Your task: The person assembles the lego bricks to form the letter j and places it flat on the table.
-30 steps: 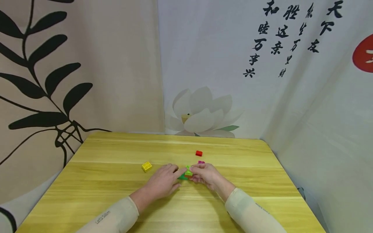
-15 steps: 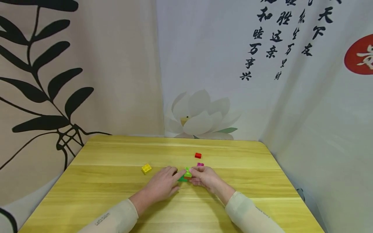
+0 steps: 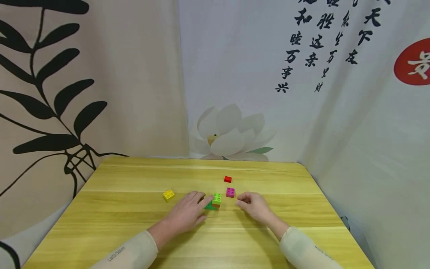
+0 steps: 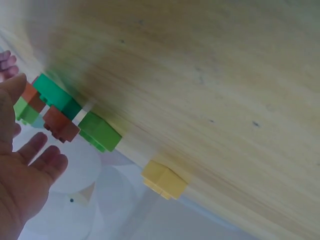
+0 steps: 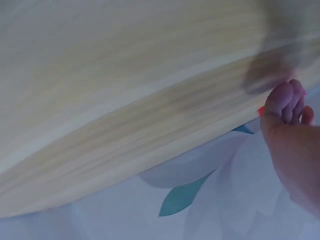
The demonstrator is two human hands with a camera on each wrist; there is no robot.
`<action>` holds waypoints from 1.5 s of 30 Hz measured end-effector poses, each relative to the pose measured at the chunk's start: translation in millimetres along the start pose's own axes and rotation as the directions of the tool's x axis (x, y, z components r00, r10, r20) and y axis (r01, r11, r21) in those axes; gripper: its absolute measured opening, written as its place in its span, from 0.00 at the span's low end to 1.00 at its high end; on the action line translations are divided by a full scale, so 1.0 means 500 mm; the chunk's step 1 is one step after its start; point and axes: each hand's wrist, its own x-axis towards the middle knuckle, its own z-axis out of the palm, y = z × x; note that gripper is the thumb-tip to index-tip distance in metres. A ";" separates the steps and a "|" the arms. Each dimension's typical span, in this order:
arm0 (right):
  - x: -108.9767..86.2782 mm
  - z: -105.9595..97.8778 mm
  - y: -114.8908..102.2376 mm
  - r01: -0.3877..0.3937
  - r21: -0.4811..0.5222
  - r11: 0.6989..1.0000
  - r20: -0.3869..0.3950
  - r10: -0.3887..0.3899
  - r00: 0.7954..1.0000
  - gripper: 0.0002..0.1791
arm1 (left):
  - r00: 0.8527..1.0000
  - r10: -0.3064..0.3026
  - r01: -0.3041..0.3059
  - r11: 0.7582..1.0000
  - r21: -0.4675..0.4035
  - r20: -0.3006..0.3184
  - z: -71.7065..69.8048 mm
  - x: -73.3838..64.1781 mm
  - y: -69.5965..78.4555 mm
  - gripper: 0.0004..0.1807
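Observation:
In the head view a lime green toy brick sits on an orange-brown brick, over a darker green brick. My left hand is at the stack's left side, index fingertip right at the lime brick, fingers spread and partly extended. The left wrist view shows the green base brick carrying an orange brick and a brown brick. My right hand is to the right, apart from the stack, fingers loosely bent with nothing visible between them. A magenta brick lies between it and the stack.
A red brick lies farther back, and a yellow brick is left of my left hand. Another green brick shows beyond the stack in the left wrist view. The wooden table ends at a printed curtain.
My right hand has let go of the lime green brick and moved right, uncovering the magenta brick. My left hand stays beside the stack. The head view has tilted slightly upward.

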 end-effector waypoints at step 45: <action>0.089 0.038 -0.023 0.139 -0.304 0.942 -0.073 -0.168 0.983 0.09 | 1.000 0.001 -0.002 0.998 0.061 0.027 0.017 0.004 0.005 0.32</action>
